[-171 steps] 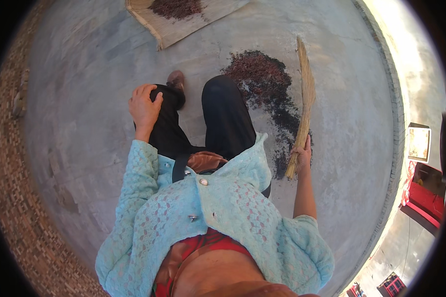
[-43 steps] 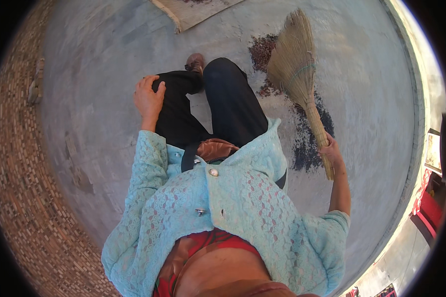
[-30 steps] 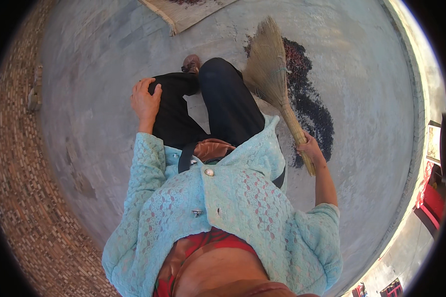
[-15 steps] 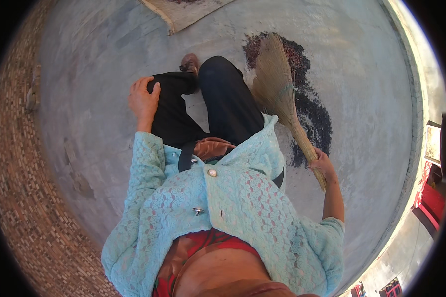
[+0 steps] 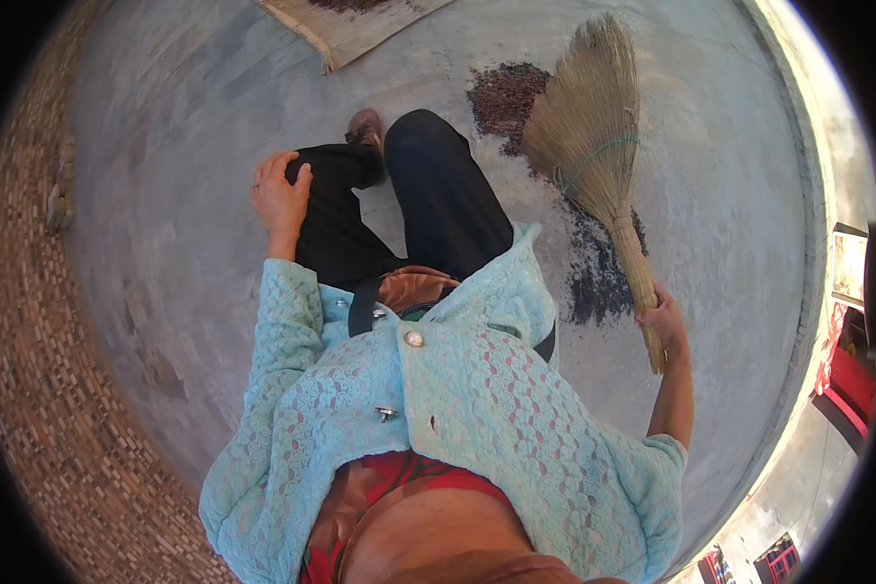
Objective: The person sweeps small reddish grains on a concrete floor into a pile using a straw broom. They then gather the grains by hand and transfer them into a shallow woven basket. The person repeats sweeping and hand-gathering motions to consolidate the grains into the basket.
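While I watch from afar, my right hand [image 5: 664, 319] curls round a fan-shaped straw broom [image 5: 608, 161], bristles [image 5: 594, 88] over dark crumbs [image 5: 504, 97] on grey floor [image 5: 720, 195], left hand [image 5: 280, 200], fingers loosely spread, on black trousers [image 5: 336, 195].

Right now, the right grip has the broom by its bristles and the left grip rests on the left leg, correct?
Not by its bristles: in the head view, the right grip has the broom by its handle. The rest holds.
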